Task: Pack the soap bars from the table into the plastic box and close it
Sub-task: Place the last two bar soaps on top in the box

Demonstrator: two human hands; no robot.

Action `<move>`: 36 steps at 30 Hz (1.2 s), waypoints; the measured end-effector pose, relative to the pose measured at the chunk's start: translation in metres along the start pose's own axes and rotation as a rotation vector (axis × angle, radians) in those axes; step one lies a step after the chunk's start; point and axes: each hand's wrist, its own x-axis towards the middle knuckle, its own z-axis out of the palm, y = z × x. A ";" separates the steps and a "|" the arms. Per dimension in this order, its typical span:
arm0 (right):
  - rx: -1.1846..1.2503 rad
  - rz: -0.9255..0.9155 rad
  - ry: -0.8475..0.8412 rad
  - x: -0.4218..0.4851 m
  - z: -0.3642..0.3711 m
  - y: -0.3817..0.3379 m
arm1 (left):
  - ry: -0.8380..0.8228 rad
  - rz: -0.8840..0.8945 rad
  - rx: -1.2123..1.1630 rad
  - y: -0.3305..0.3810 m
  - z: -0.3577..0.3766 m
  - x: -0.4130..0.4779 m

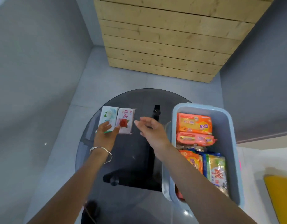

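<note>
Two wrapped soap bars lie side by side at the far left of the round dark glass table (133, 147): a white one with a green flower (108, 116) and a white one with a red rose (125, 120). My left hand (105, 133) rests on the near ends of both, fingers spread, thumb on the rose bar. My right hand (151, 129) hovers open over the table just right of them, holding nothing. The light blue plastic box (231, 143) stands at the right, lidless, with several orange, green and blue soap packs (194, 125) inside.
A wooden plank crate (170, 38) stands on the floor beyond the table. The table's black leg (156, 113) shows through the glass. A yellow object (280, 194) lies at the far right. Grey walls close in on both sides.
</note>
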 end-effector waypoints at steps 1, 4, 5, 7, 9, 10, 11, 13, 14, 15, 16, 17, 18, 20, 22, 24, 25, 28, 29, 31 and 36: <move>-0.001 0.057 0.016 0.008 0.012 0.007 | -0.001 0.007 0.009 -0.006 -0.009 0.009; -0.005 0.170 0.091 0.035 0.037 0.032 | -0.028 0.038 0.071 -0.023 -0.026 0.032; -0.010 0.194 0.110 0.043 0.042 0.039 | -0.038 0.012 0.071 -0.027 -0.029 0.040; -0.016 0.235 0.133 0.058 0.051 0.051 | -0.049 -0.035 0.093 -0.036 -0.034 0.057; -0.025 0.245 0.161 0.072 0.058 0.060 | -0.066 -0.040 0.092 -0.044 -0.036 0.073; -0.035 0.240 0.174 0.078 0.061 0.062 | -0.089 -0.040 0.084 -0.047 -0.036 0.080; -0.050 0.230 0.180 0.083 0.064 0.065 | -0.122 -0.038 0.091 -0.050 -0.035 0.087; -0.082 0.198 0.155 0.090 0.072 0.068 | -0.204 -0.007 0.165 -0.055 -0.033 0.096; -0.097 0.177 0.140 0.090 0.077 0.069 | -0.243 0.012 0.188 -0.055 -0.031 0.099; -0.109 0.155 0.143 0.090 0.083 0.071 | -0.267 0.026 0.185 -0.055 -0.028 0.100; -0.115 0.137 0.167 0.091 0.088 0.074 | -0.266 0.036 0.165 -0.056 -0.025 0.100; -0.113 0.126 0.204 0.091 0.092 0.076 | -0.243 0.037 0.147 -0.056 -0.023 0.099; -0.094 0.121 0.238 0.091 0.095 0.078 | -0.214 0.041 0.138 -0.058 -0.022 0.098; -0.002 0.117 0.253 0.090 0.097 0.080 | -0.188 0.068 0.130 -0.062 -0.025 0.097; 0.071 0.133 0.229 0.087 0.096 0.079 | -0.200 0.065 0.066 -0.065 -0.031 0.096; 0.109 0.138 0.204 0.080 0.095 0.079 | -0.208 0.043 -0.012 -0.066 -0.038 0.095; 0.134 0.137 0.195 0.076 0.095 0.080 | -0.206 0.031 -0.056 -0.066 -0.041 0.093; 0.209 0.094 0.181 0.061 0.092 0.075 | -0.219 -0.003 -0.211 -0.057 -0.049 0.082; 0.229 0.059 0.170 0.055 0.089 0.071 | -0.228 0.003 -0.255 -0.052 -0.052 0.076; 0.265 -0.027 0.142 0.042 0.080 0.057 | -0.240 0.048 -0.319 -0.038 -0.056 0.064; 0.294 -0.209 0.104 0.005 0.034 0.011 | -0.306 0.211 -0.351 0.016 -0.050 0.026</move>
